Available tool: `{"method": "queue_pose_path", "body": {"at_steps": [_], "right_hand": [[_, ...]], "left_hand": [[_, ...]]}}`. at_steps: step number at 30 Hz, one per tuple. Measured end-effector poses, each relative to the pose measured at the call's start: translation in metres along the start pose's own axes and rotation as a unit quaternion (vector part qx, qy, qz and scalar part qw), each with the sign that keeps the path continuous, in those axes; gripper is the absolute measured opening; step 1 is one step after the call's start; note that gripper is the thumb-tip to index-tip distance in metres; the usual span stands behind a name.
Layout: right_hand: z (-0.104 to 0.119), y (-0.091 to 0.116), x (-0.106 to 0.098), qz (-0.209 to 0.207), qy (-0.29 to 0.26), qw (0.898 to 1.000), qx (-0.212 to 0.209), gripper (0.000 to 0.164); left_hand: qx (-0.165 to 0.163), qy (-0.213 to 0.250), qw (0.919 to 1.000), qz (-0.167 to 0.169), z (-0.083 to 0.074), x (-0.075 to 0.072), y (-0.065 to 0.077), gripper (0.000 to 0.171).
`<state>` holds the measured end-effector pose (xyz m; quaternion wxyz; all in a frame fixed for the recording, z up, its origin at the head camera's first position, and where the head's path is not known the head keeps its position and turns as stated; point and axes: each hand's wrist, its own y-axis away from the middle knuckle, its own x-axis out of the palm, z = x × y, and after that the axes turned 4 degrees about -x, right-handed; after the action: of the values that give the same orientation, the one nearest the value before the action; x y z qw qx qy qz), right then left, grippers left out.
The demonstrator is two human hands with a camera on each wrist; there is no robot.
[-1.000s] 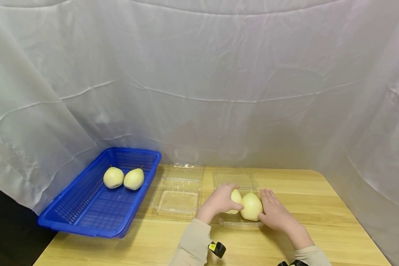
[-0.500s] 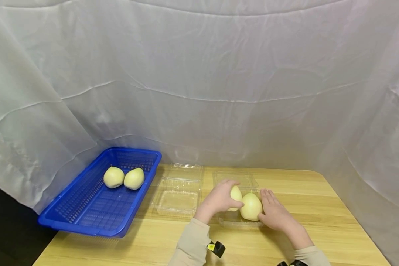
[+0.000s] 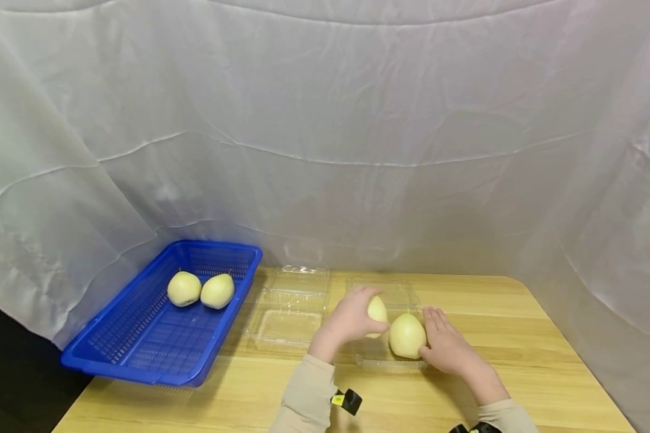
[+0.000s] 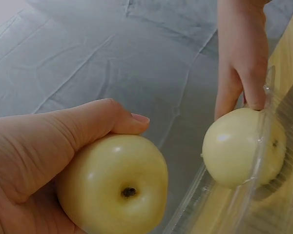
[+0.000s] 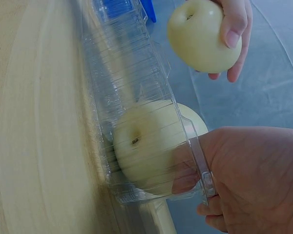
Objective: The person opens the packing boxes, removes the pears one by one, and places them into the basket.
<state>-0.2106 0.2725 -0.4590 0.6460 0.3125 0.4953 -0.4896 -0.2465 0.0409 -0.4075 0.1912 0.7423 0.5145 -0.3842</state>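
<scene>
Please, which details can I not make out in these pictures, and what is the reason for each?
Head view: part of the held pear, covered by the left hand.
Head view: the marking on the yellow label, too small to read.
Left wrist view: fingertips of the right hand, behind the other pear.
Right wrist view: most of the blue basket, cut off by the top edge.

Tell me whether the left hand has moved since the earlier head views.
Yes: the left hand, gripping a pear, has shifted slightly left, toward the blue basket, and a little up the picture.
</scene>
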Motion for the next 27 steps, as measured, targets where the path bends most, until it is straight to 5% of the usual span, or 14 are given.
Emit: {"method": "queue_pose_path", "body": {"at_steps": [27], "right_hand": [[-0.001, -0.001, 0.000, 0.006, -0.006, 1.000, 0.001, 0.082]], "left_hand": [[-0.005, 0.003, 0.9998, -0.017, -0.001, -0.015, 0.003, 0.079]]}}
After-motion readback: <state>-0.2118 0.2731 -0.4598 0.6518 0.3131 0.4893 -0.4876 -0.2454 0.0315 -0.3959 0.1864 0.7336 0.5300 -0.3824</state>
